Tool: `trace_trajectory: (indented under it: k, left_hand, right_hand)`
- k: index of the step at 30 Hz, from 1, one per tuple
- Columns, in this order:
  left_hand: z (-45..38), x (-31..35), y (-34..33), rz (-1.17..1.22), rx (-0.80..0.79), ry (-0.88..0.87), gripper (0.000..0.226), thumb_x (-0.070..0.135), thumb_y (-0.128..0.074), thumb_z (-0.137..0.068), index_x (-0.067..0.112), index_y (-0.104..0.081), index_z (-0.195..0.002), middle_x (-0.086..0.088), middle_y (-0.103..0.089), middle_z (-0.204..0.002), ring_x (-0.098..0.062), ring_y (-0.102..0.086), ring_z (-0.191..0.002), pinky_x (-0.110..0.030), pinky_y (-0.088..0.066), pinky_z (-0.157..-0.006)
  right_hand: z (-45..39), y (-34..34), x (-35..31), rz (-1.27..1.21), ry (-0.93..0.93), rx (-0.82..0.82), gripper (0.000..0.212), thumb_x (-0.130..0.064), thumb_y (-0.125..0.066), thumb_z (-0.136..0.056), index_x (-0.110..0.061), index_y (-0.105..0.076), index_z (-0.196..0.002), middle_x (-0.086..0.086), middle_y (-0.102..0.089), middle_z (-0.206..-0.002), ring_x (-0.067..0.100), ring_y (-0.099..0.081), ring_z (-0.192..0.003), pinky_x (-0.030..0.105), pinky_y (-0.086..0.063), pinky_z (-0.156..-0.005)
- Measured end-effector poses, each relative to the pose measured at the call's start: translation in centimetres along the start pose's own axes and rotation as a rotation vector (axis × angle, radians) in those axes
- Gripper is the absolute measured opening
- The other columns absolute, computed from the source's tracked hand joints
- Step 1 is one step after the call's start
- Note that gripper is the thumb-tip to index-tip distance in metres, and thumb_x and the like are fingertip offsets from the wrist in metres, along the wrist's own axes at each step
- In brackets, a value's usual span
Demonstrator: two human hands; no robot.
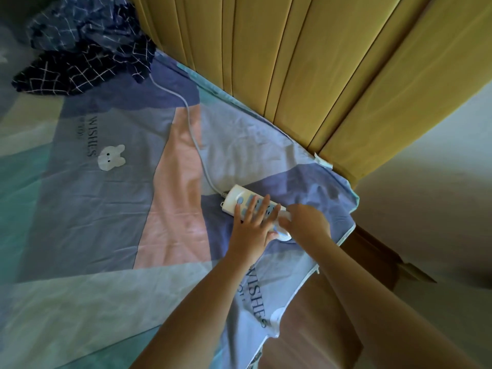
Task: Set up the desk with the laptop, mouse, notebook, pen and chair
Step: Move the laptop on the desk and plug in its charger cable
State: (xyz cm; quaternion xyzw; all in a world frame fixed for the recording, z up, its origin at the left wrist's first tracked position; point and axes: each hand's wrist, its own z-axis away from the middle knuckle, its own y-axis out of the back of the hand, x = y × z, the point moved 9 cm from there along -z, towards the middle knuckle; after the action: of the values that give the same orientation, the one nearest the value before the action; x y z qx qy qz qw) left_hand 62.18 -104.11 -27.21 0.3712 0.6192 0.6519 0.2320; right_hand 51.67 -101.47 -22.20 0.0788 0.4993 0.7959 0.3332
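A white power strip (238,198) with blue sockets lies on a bed near its right corner. My left hand (253,222) rests flat on the strip, fingers spread, pressing it down. My right hand (303,222) is closed around a white plug (283,234) at the strip's near end. The strip's white cable (195,141) runs away toward the upper left, under a dark cloth. No laptop, mouse, notebook, pen or chair is in view.
The bedsheet (106,209) has blue, pink and teal patches with a rabbit print. A crumpled navy checked cloth (85,57) lies at the far left. A padded yellow headboard (306,62) lines the bed's far side. A white wall (439,195) stands at right.
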Motion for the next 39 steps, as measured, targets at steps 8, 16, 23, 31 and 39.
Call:
trace_trajectory:
  k: [8,16,23,31,39]
  left_hand:
    - [0.5,-0.3,-0.6,0.012,0.007,0.043,0.077,0.052,-0.064,-0.078,0.023,-0.041,-0.145,-0.008,-0.033,-0.155,-0.035,-0.030,-0.141,-0.065,-0.029,-0.106]
    - [0.5,-0.4,-0.7,0.015,0.017,0.056,0.079,0.050,-0.069,-0.076,0.023,-0.040,-0.144,-0.007,-0.033,-0.154,-0.035,-0.030,-0.141,-0.067,-0.028,-0.105]
    - [0.4,-0.3,-1.1,0.002,-0.025,0.068,0.077,0.054,-0.063,-0.077,0.024,-0.041,-0.145,-0.007,-0.034,-0.154,-0.034,-0.030,-0.142,-0.067,-0.029,-0.105]
    - [0.1,-0.3,-1.0,0.006,-0.035,0.031,0.086,0.059,-0.070,-0.065,0.019,-0.049,-0.139,-0.005,-0.042,-0.150,-0.032,-0.037,-0.138,-0.064,-0.032,-0.105]
    - [0.5,-0.3,-0.7,0.022,-0.145,0.010,0.102,0.079,-0.039,-0.068,0.013,-0.035,-0.145,-0.006,-0.034,-0.154,-0.031,-0.035,-0.140,-0.063,-0.025,-0.109]
  right_hand:
    - [-0.1,0.3,1.2,-0.021,-0.156,0.016,0.029,-0.029,-0.048,-0.086,-0.013,-0.064,-0.103,0.010,-0.066,-0.103,0.032,-0.063,-0.097,0.030,-0.045,-0.068]
    - [0.3,-0.2,2.5,-0.197,-0.153,-0.027,0.021,-0.034,-0.055,-0.076,-0.020,-0.069,-0.084,0.006,-0.069,-0.068,0.025,-0.067,-0.063,0.035,-0.056,-0.069]
    - [-0.5,-0.9,1.9,-0.139,-0.227,0.005,0.030,-0.035,-0.053,-0.080,-0.013,-0.065,-0.096,0.011,-0.069,-0.081,0.029,-0.066,-0.076,0.029,-0.050,-0.064]
    - [-1.0,-0.8,0.8,-0.033,-0.273,0.029,0.033,-0.034,-0.055,-0.089,-0.008,-0.057,-0.108,0.013,-0.064,-0.109,0.033,-0.061,-0.102,0.032,-0.043,-0.067]
    - [1.1,-0.2,0.3,-0.013,-0.150,0.192,0.049,-0.054,-0.044,-0.088,-0.018,-0.057,-0.118,0.012,-0.067,-0.110,0.035,-0.064,-0.096,0.037,-0.049,-0.075]
